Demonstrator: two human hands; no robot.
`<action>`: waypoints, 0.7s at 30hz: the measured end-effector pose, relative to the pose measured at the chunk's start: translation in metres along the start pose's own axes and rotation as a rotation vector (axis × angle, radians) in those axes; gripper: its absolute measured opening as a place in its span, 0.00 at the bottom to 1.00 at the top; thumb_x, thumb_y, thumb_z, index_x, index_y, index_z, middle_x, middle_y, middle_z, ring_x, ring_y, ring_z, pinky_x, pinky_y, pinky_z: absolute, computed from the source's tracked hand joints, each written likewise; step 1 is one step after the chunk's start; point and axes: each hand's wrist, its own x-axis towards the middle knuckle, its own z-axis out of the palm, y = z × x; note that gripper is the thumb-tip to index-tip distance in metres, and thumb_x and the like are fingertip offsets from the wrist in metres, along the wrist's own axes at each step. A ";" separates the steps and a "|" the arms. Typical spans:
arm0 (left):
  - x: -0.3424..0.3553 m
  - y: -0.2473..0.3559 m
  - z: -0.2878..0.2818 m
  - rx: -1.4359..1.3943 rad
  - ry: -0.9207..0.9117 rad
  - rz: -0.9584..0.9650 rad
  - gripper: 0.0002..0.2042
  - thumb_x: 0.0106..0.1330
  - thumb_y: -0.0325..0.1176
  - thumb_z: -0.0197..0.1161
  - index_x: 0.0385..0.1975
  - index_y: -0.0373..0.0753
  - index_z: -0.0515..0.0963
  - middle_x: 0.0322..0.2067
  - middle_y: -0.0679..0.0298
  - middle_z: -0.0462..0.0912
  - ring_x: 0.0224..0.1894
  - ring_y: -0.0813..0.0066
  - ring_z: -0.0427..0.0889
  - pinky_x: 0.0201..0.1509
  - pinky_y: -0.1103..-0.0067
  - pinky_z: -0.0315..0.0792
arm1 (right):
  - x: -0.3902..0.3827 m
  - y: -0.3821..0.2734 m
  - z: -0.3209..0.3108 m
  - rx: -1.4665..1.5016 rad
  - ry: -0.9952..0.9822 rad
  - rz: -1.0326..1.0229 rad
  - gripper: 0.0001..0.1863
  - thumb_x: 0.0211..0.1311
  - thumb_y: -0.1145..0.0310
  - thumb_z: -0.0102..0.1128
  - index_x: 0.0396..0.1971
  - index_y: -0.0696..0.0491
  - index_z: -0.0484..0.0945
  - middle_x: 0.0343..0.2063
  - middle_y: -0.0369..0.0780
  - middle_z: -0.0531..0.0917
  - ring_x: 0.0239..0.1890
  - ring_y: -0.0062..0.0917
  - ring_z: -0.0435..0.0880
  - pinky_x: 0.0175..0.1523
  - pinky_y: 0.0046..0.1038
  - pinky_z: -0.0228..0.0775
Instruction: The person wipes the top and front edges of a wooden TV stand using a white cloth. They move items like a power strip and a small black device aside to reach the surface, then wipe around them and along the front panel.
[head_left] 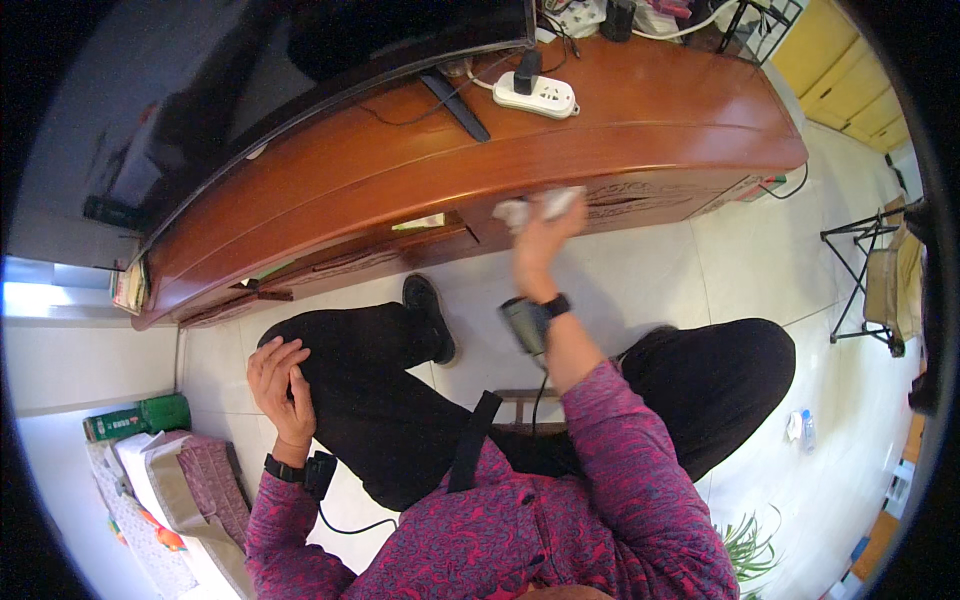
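My right hand is closed around a crumpled white cloth, at the carved drawer front of a reddish-brown wooden TV cabinet. Whether it is fabric or paper cannot be made out, as hand and cloth are slightly blurred. On my left knee lies my left hand, fingers stretched out and holding nothing. Each wrist wears a dark strap with a small device and a cable.
On the cabinet are a large TV, a white power strip with a black plug, and loose cables. Folding frame furniture stands at right. A plant and a small bottle are on the tiled floor; bags sit at left.
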 end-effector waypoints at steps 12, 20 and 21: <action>-0.009 -0.006 -0.002 0.030 -0.003 -0.034 0.13 0.72 0.34 0.52 0.37 0.36 0.85 0.45 0.59 0.86 0.58 0.57 0.76 0.66 0.63 0.63 | 0.007 0.040 -0.008 0.065 0.008 0.125 0.32 0.66 0.72 0.66 0.66 0.58 0.63 0.62 0.47 0.68 0.64 0.38 0.67 0.72 0.39 0.57; -0.019 -0.015 -0.006 0.063 -0.029 -0.063 0.13 0.71 0.33 0.52 0.36 0.35 0.85 0.45 0.59 0.86 0.58 0.55 0.75 0.67 0.63 0.63 | 0.073 0.071 -0.021 0.534 0.093 0.423 0.31 0.63 0.84 0.59 0.65 0.57 0.61 0.50 0.43 0.74 0.44 0.35 0.80 0.45 0.34 0.81; -0.019 -0.015 -0.006 0.081 -0.035 -0.072 0.13 0.71 0.32 0.52 0.36 0.35 0.85 0.45 0.59 0.86 0.58 0.55 0.75 0.67 0.63 0.63 | 0.048 0.069 0.003 0.477 0.126 0.387 0.34 0.63 0.85 0.58 0.68 0.57 0.58 0.55 0.45 0.69 0.48 0.36 0.78 0.44 0.34 0.81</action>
